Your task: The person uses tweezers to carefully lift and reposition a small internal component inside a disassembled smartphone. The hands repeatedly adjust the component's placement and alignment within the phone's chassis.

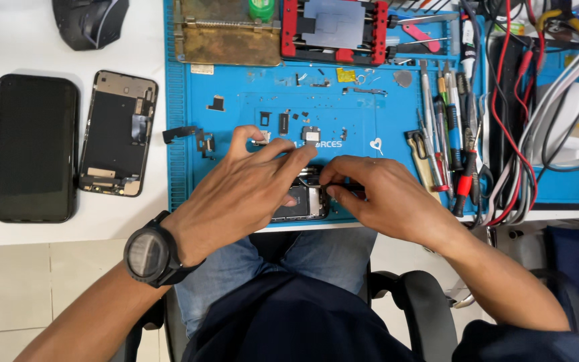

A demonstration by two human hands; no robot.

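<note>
- Step in hand, as judged: fine work inside an opened dark smartphone chassis (301,203) that lies at the near edge of the blue silicone repair mat (236,121), directly under both hands.
- The left hand (239,194), wearing a round black wristwatch (150,253), lies across the chassis with its fingers spread and extended, the fingertips resting near the upper end of the phone; it steadies rather than grips.
- The right hand (387,198) is closed in a pinch at the chassis's right edge. Something thin and dark shows at the fingertips; whether it is a tool or a part cannot be told.
- Next move, as judged: it calls for a steady, delicate touch at the pinch point, with the left hand pressing the chassis flat, since small loose parts (283,122) lie on the mat just beyond the fingers.
- Containers: none in the strict sense. The mat serves as a tray, carrying the loose parts, a brass-coloured metal holder plate (226,40) and a red-and-black clamp fixture (335,30) along its far edge.
- A row of screwdrivers and tweezers (445,134) lies at the mat's right, beside a bundle of red, black and grey cables (521,167).
- On the white table (21,40) to the left: a black phone screen panel (35,149), face up, and just beside it a stripped phone rear housing (118,133).
</note>
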